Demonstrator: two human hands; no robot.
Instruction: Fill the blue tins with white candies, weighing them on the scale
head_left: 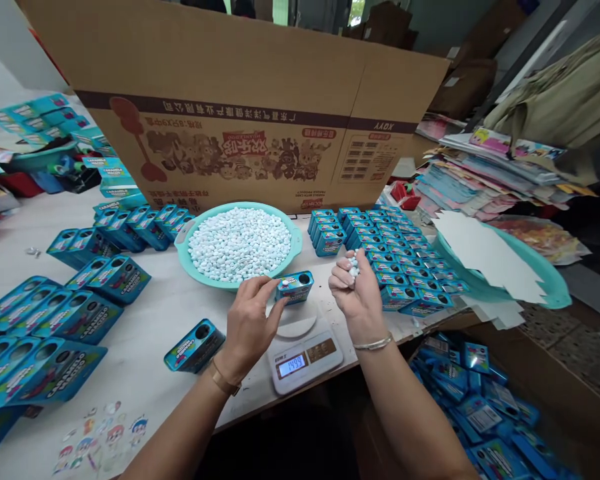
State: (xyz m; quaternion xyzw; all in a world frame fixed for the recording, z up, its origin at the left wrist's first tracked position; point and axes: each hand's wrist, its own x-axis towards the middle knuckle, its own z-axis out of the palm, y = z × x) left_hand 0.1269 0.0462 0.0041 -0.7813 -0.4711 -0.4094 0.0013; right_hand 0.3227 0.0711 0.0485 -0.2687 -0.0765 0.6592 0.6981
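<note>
A blue candy box (295, 288) with a round dark hole in its top stands on the white digital scale (307, 363). My left hand (253, 320) has its thumb and fingers at the left end of this box. A pale candy piece lies on the box top near my fingertips. My right hand (357, 293) is closed around a handful of pale blue and white candies (353, 265), held up right of the scale. Behind the scale stands a turquoise basin (180, 250) heaped with similar candies. Another blue box (195, 345) stands left of my left hand.
Rows of blue boxes (393, 257) stand right of the basin, and more boxes (70, 307) fill the left side. A large carton (240, 73) walls off the back. Below the table's right edge, a carton holds many loose blue boxes (480, 413). Stickers (100, 437) lie front left.
</note>
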